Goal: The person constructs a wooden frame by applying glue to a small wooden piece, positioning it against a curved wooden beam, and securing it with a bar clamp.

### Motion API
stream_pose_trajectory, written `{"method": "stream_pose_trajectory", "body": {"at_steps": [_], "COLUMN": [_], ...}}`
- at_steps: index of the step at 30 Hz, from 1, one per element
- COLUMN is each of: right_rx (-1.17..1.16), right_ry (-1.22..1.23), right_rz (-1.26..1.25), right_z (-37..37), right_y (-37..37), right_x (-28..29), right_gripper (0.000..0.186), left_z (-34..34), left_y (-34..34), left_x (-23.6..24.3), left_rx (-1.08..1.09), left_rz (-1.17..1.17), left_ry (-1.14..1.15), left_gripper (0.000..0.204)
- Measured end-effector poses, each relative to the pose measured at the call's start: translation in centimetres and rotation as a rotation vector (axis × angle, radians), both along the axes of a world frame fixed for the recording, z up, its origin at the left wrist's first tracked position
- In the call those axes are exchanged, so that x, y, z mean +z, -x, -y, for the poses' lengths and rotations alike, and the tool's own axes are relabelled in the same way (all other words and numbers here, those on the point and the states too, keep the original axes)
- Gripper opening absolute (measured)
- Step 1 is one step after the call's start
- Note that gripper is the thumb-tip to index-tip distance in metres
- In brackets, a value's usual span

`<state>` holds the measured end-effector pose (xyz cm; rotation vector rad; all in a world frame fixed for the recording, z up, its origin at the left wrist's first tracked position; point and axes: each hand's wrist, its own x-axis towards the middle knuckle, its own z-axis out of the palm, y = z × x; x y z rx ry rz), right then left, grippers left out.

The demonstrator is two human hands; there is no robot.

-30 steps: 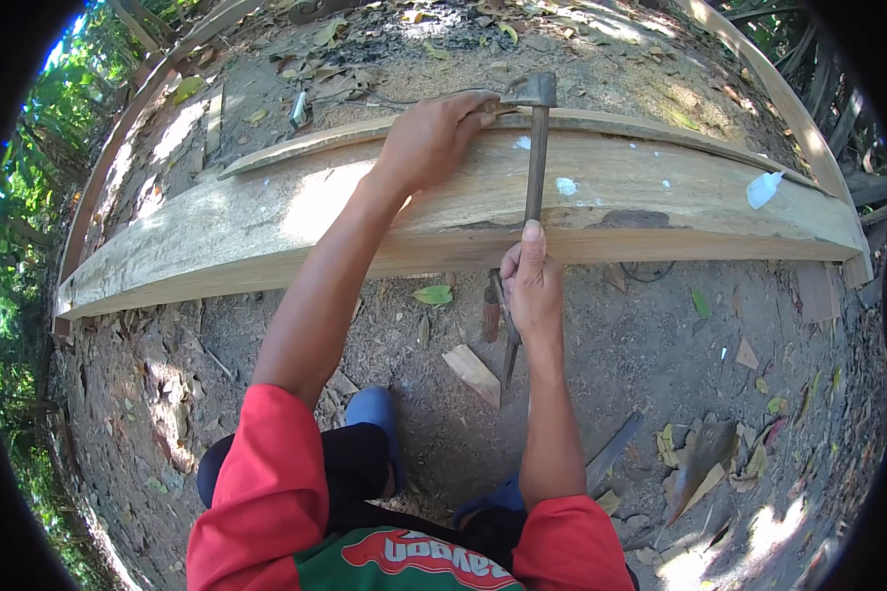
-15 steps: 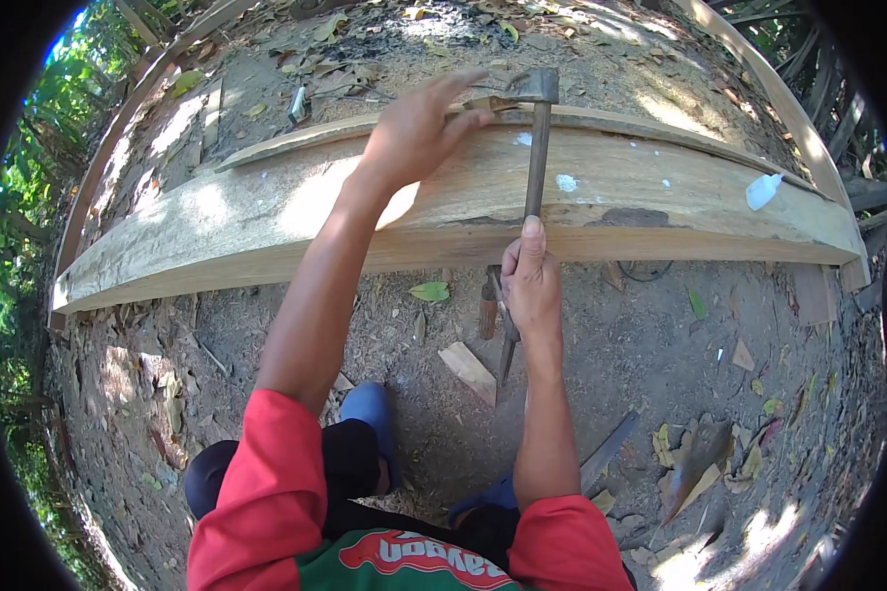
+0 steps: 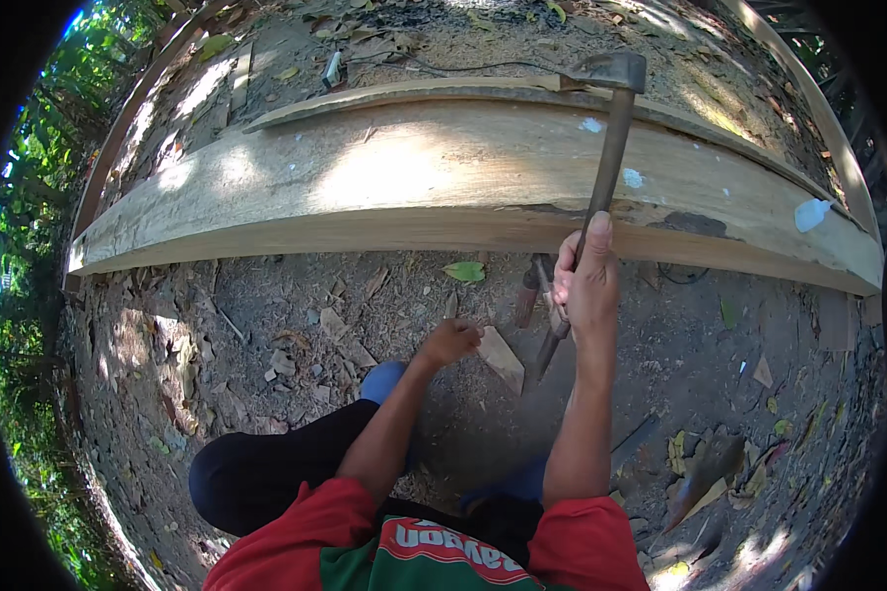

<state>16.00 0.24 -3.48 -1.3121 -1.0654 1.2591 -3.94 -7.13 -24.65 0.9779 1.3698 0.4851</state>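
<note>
My right hand point(image 3: 589, 274) is wrapped around the long handle of an adze point(image 3: 613, 143), thumb along the shaft. Its metal head rises above the far edge of a thick wooden plank point(image 3: 266, 205), with the blade side toward the left. A dark tapered end sticks out below the hand. My left hand point(image 3: 451, 342) is in front of the plank, low over the ground beside a pale wood offcut point(image 3: 503, 361). Its fingers look curled in, and their underside is hidden. A narrow board point(image 3: 404, 94) runs along the plank's far side.
A small white squeeze bottle point(image 3: 811, 215) is at the plank's right end. A brown wooden piece point(image 3: 526, 307) lies on the ground beneath the adze. A saw-like blade point(image 3: 636, 433) rests near my right forearm. Leaves and chips litter the soil, and a dark cable point(image 3: 463, 69) lies beyond the plank.
My left hand has come back from the plank's far edge toward my body, and its spread fingers have curled. My right hand still grips the adze, which appears further right and more tilted.
</note>
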Motion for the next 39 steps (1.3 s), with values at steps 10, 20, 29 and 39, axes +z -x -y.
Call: {"method": "stream_pose_trajectory", "body": {"at_steps": [10,20,29,39], "right_rx": [-0.022,-0.043,-0.034,-0.026], "right_ry": [0.038,0.054,0.057,0.041], "right_rz": [-0.090,-0.064,-0.044,-0.045], "right_z": [0.3,0.1,0.1,0.0], "right_y": [0.3,-0.8,-0.4,-0.2], "right_x": [0.6,0.0,0.2,0.3], "right_gripper": [0.065,0.067,0.068,0.066], "left_z": [-2.9,-6.3,-6.3,-5.0], "left_y": [-7.4,-8.2,-7.6,-7.1], "left_x": [5.4,6.0,5.9,4.6], "left_rx": [0.310,0.051,0.081,-0.002], "left_rz": [0.092,-0.020,0.009,0.171], "left_ry": [-0.510,-0.506,-0.521,-0.386], "left_gripper": [0.043,0.048,0.053,0.055]}}
